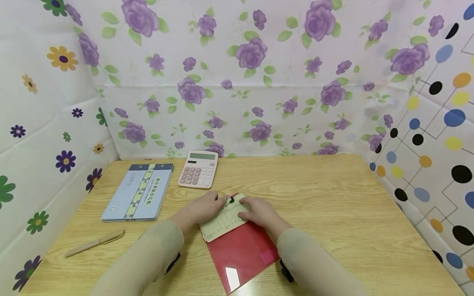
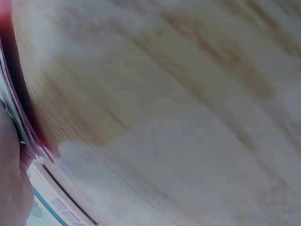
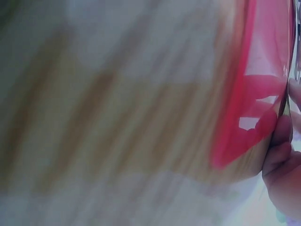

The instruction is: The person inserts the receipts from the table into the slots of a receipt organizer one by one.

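Note:
A stack of cream ruled sheets (image 1: 224, 222) with a small black clip (image 1: 232, 200) at its top edge overlaps a translucent red folder (image 1: 240, 259). My left hand (image 1: 204, 207) grips the upper left side of the stack. On the opposite side, my right hand (image 1: 260, 211) holds the sheets' right edge, its thumb lying on the printed face. In the right wrist view, curled fingers (image 3: 281, 146) show at the edge of the sheets, beside the red folder (image 3: 244, 108). Only part of the left hand (image 2: 11, 174) enters the left wrist view, at the sheets' edge.
A pink calculator (image 1: 198, 169) lies behind the left hand. To its left is a blue-grey account book (image 1: 138, 193), with a tan pen (image 1: 95, 243) nearer the front. Flower-patterned cloth (image 1: 237, 82) stands behind the wooden table (image 1: 333, 213), and dotted cloth (image 1: 437, 135) borders its right side.

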Tool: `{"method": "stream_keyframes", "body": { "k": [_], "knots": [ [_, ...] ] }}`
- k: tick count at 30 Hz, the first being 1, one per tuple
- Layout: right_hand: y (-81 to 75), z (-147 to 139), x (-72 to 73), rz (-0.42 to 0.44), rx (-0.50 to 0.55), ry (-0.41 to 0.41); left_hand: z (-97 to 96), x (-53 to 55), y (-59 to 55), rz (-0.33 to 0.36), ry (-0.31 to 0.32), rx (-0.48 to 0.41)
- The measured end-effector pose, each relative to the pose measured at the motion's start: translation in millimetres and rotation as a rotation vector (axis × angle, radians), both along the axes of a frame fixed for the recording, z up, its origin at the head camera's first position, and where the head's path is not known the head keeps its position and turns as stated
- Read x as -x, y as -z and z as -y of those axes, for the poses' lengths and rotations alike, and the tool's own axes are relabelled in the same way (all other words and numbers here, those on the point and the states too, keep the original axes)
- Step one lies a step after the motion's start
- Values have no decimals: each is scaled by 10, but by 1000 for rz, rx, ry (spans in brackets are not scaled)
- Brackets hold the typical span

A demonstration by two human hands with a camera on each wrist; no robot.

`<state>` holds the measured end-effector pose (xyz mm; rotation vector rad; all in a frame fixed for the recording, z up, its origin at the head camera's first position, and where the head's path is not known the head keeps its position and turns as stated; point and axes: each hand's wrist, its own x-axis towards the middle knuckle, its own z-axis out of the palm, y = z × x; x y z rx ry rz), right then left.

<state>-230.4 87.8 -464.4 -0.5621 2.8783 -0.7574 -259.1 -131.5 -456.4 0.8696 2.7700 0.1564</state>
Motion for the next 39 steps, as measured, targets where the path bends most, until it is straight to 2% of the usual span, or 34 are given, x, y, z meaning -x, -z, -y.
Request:
{"method": "stream_keyframes", "body": {
  "k": [2, 3, 7, 11, 16, 19, 22, 28, 32, 39],
  "knots": [
    [11, 21, 12, -6, -5, 14, -2, -10, -14, -6, 5, 2],
    [14, 30, 16, -11, -9, 20, -1, -15, -24, -28, 35, 26],
    [19, 59, 20, -19, -15, 37, -9, -37, -46, -76, 78, 63],
    [20, 79, 23, 0, -22, 43, -4, -43, -17, -105, 89, 81],
    [0, 69, 26, 36, -42, 48, 13, -35, 42, -101, 84, 40],
    [-26, 32, 22, 29, -98, 49, 18, -27, 59, -104, 73, 7],
    [-44, -34, 19, 6, -145, 19, 21, -30, 60, -89, 51, -33],
    [-16, -223, 16, 7, -167, -35, -1, -51, 56, -93, 64, -24],
    [0, -356, 9, 23, -155, -10, 0, -61, 66, -124, 69, 4],
    [2, -686, -52, 40, -144, 78, 75, -89, 58, -127, 88, -34]
  ]
}}
